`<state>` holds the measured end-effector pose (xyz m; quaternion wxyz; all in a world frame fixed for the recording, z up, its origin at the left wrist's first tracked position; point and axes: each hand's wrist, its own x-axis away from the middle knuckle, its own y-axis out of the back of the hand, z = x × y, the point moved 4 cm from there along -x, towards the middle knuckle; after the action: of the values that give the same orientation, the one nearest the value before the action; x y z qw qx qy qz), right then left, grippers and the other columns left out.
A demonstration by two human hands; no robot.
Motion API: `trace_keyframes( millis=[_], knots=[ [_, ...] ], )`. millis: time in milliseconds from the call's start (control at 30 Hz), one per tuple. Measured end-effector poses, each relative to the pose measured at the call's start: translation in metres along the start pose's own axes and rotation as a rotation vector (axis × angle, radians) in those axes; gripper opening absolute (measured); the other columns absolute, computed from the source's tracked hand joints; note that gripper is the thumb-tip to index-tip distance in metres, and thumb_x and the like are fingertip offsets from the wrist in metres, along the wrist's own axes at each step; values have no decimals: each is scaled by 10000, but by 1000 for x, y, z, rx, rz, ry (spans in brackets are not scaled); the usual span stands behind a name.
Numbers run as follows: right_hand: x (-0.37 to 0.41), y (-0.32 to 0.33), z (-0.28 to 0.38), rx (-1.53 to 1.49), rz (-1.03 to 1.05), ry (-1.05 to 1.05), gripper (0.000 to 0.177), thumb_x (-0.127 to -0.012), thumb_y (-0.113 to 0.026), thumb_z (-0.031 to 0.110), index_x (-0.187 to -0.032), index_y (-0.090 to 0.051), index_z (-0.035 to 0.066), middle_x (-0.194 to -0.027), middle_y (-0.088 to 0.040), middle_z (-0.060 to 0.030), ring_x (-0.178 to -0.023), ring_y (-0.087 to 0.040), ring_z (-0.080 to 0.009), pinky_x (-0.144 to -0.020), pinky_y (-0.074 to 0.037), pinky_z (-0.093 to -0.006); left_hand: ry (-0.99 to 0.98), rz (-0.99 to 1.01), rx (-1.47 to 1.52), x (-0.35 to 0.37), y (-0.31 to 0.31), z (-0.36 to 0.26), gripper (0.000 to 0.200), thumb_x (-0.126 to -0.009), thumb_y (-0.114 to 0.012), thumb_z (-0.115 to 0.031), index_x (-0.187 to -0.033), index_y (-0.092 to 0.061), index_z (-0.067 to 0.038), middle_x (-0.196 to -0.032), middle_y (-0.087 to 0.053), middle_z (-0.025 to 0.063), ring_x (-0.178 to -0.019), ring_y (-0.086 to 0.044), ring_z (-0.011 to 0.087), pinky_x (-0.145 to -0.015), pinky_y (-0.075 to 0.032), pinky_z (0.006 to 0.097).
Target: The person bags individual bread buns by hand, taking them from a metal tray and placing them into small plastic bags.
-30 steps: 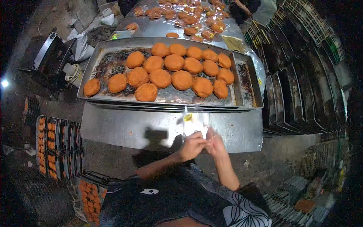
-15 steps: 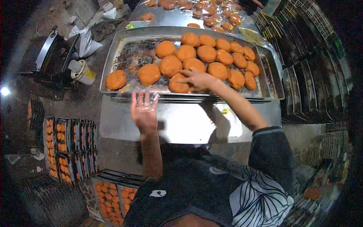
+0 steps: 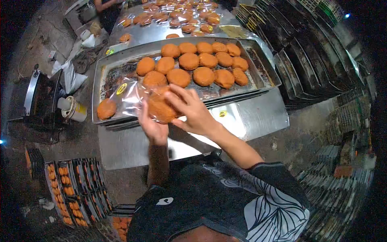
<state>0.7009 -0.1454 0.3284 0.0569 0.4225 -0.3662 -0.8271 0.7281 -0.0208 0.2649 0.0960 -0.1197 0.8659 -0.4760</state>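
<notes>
Round orange-brown buns are between my two hands over the front edge of the tray. My left hand holds a clear plastic bag with a yellow label, its fingers partly hidden behind the plastic and bun. From the right, my right hand grips the bun, fingers over its top and thumb below. The bag overlaps the buns in this view. Behind my hands, a metal baking tray holds rows of buns. One bun sits apart at its front left corner.
The tray rests on other trays on a metal table. Bagged buns cover the table's far end, where a person's arm shows. Stacked dark trays stand at right, a white bucket at left, and racked bun trays lower left.
My right hand has lifted from the tray with a bun and met my left hand, which has closed from open fingers. Two buns have left the tray's front. The view has shifted.
</notes>
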Motion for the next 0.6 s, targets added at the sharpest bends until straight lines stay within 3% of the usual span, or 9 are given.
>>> trace_keyframes(
  millis=[33, 100, 133, 267, 367, 433, 500, 567, 600],
  knots=[
    [3, 1, -2, 6, -7, 7, 795, -528, -697, 85, -1238, -341, 59, -1160, -417, -186, -923, -440, -337, -802, -402, -396, 35, 88, -32, 2, -9, 8, 477, -843, -427, -134, -1272, -224, -94, -1223, -380, 140, -1082, -428, 284, -912, -361, 440],
    [16, 9, -20, -52, -309, -242, 902, -503, -724, 92, -1266, -258, -29, -1018, -521, -167, -855, -476, -309, -745, -423, -360, 44, 77, -116, 19, -20, 30, 499, -830, -463, -134, -1261, -230, -40, -1220, -392, 147, -1085, -434, 276, -916, -356, 434],
    [20, 9, -20, 30, -358, -211, 979, -494, -739, 94, -1284, -183, -64, -924, -569, -148, -781, -504, -288, -688, -435, -343, 179, 67, -20, 21, -22, 37, 498, -828, -459, -158, -1257, -238, -36, -1221, -390, 148, -1097, -422, 279, -920, -351, 430],
    [48, 22, -16, -155, -473, -262, 940, -557, -745, 128, -1283, -179, -61, -907, -555, -191, -795, -552, -332, -701, -457, -347, 454, 272, 298, 44, -45, 60, 450, -838, -386, -284, -1201, -341, -22, -1187, -436, 132, -1096, -422, 255, -943, -326, 387],
    [54, 18, -45, -260, -347, -410, 935, -576, -753, 117, -1291, -170, -39, -1079, -503, -221, -937, -546, -298, -767, -443, -333, 389, 127, 110, 46, -46, 90, 427, -842, -386, -291, -1179, -366, -29, -1143, -473, 121, -1084, -435, 243, -936, -330, 391],
    [79, 34, -55, -139, -360, -419, 726, -635, -715, 145, -1230, -333, -18, -1155, -427, -183, -851, -548, -260, -694, -457, -298, 596, 141, 128, 52, -37, 107, 403, -831, -470, -268, -1150, -393, -35, -1028, -522, 112, -967, -510, 218, -872, -387, 389],
    [88, 50, -84, 101, -306, -416, 431, -717, -644, 207, -1071, -512, 0, -992, -533, -161, -748, -562, -185, -603, -453, -271, 618, 278, -20, 64, 3, 148, 347, -814, -520, -212, -1097, -439, -28, -1011, -524, 105, -907, -535, 196, -802, -440, 351],
    [88, 55, -147, -346, -122, -717, 261, -772, -577, 241, -890, -604, 10, -763, -587, -139, -639, -567, -167, -562, -447, -283, 788, 302, -279, 95, 10, 170, 270, -805, -537, -162, -1021, -482, -10, -977, -526, 86, -856, -546, 176, -729, -467, 296],
    [64, 72, -161, -286, -238, -674, 232, -762, -576, 222, -857, -616, 14, -693, -592, -131, -608, -571, -209, -563, -450, -313, 781, 491, -552, 108, 4, 181, 277, -795, -550, -166, -1000, -488, 8, -939, -526, 96, -830, -541, 193, -726, -458, 302]
  ],
)
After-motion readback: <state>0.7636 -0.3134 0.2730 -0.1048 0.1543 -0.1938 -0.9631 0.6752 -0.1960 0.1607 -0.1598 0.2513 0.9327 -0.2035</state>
